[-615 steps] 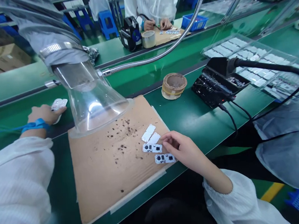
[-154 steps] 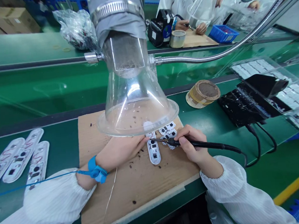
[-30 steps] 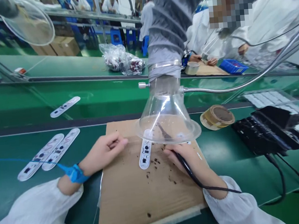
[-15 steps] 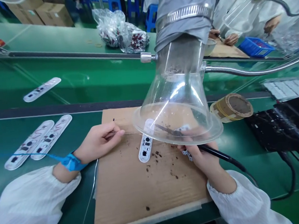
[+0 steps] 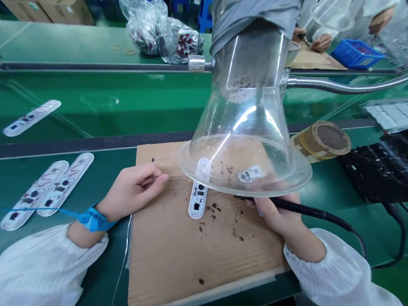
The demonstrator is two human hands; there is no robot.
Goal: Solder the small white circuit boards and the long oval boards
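My left hand (image 5: 136,189), with a blue strap at its wrist, pinches a thin solder wire (image 5: 178,178) over the cardboard. The wire runs to a long white circuit board (image 5: 197,201) whose far end shows through a clear fume hood (image 5: 238,141). My right hand (image 5: 279,213) is closed around the black handle of a soldering iron (image 5: 302,208), right of that board. Its front end is close to the cardboard, and I cannot make out the tip clearly. Another small white board (image 5: 251,174) lies under the hood by my right fingers, partly hidden.
Scorched cardboard (image 5: 170,264) covers the bench. Two white boards (image 5: 34,197) lie at left; another (image 5: 31,118) is on the green belt. At right are a round tub (image 5: 321,141) and a black object (image 5: 389,166). Across the belt are plastic bags (image 5: 148,25) and a co-worker's hands (image 5: 320,43).
The soldering iron's front end has moved back from the white board towards the lower right. The board on the belt has shifted left. My left hand stays nearly in place.
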